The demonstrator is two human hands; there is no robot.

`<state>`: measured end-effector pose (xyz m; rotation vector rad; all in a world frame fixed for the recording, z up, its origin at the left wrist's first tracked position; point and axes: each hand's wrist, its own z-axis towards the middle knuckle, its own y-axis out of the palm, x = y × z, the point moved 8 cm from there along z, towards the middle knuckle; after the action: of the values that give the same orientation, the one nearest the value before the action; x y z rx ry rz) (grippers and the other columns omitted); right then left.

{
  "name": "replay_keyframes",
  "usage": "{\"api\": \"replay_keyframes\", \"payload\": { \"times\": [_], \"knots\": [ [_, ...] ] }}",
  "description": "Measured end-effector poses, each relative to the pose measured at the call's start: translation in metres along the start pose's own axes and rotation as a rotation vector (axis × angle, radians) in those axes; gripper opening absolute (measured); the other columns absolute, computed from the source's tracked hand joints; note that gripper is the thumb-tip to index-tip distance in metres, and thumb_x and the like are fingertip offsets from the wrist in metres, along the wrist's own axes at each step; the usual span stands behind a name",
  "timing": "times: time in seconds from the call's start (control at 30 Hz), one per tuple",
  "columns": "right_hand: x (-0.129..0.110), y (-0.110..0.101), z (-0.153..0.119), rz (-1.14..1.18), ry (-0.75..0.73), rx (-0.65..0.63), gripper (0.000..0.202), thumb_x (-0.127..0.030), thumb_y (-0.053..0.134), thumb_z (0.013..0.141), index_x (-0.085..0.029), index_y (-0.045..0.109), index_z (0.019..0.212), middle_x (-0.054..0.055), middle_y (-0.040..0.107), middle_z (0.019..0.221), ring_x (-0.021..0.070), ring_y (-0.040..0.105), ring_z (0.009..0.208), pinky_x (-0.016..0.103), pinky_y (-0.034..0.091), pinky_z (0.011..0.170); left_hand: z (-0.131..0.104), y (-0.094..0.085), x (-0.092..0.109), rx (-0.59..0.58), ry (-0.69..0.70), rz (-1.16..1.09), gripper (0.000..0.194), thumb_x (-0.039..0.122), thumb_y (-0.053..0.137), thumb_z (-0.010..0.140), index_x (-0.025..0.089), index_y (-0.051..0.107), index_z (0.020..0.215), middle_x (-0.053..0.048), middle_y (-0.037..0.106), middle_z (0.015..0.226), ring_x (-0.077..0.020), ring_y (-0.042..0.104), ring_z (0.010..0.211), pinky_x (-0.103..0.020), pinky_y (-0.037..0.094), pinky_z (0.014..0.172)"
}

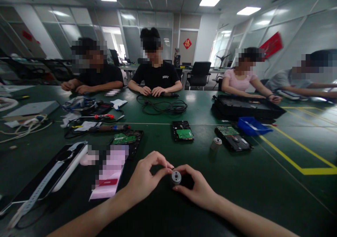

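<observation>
A small metal cylinder [176, 178] stands on the green table, its round top face with small holes turned up. My right hand [196, 186] grips it between thumb and fingers from the right. At its upper left edge is my left hand [149, 171], thumb and index finger pinched together; whatever is between those fingertips is too small to make out. A second metal cylinder [216, 144] stands farther off to the right. Beyond my hands lies a hard drive [183, 131] with a green circuit board, and another drive [233, 138] is to its right.
On the left lie a watch [64, 155], a pink packet [110, 172], a third drive [126, 138] and a pen-shaped tool [109, 128]. A blue tray [253, 126] and black case [247, 107] are at the back right. Several people sit across the table [158, 145].
</observation>
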<state>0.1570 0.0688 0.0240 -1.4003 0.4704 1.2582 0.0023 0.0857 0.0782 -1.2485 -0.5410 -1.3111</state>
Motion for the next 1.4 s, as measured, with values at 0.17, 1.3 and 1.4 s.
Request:
{"api": "replay_keyframes", "payload": {
  "times": [0.17, 1.3, 1.4],
  "knots": [
    [0.005, -0.007, -0.003, -0.057, 0.038, 0.104, 0.032, -0.025, 0.075, 0.077, -0.022, 0.059, 0.105, 0.003, 0.067, 0.099, 0.0206, 0.063, 0.091, 0.036, 0.051, 0.085, -0.018, -0.033, -0.026, 0.041, -0.163, 0.163, 0.017, 0.021, 0.070, 0.082, 0.024, 0.053, 0.084, 0.002, 0.074, 0.086, -0.0209, 0.073, 0.087, -0.036, 0.054, 0.083],
    [0.006, -0.007, -0.002, -0.050, 0.009, 0.088, 0.034, -0.016, 0.073, 0.073, -0.022, 0.058, 0.103, 0.001, 0.066, 0.095, 0.0195, 0.063, 0.089, 0.032, 0.049, 0.081, -0.003, 0.037, -0.005, 0.097, 0.028, 0.044, 0.013, 0.013, 0.071, 0.081, 0.021, 0.060, 0.084, 0.000, 0.073, 0.083, -0.0180, 0.073, 0.078, -0.026, 0.056, 0.073],
    [0.005, -0.005, -0.002, -0.048, -0.004, 0.075, 0.036, -0.017, 0.072, 0.074, -0.023, 0.058, 0.106, 0.001, 0.066, 0.099, 0.0198, 0.063, 0.091, 0.033, 0.049, 0.084, -0.004, 0.038, -0.007, 0.104, 0.025, -0.037, 0.015, 0.012, 0.071, 0.079, 0.021, 0.059, 0.082, 0.001, 0.073, 0.082, -0.0177, 0.073, 0.080, -0.026, 0.056, 0.075]
  ]
}}
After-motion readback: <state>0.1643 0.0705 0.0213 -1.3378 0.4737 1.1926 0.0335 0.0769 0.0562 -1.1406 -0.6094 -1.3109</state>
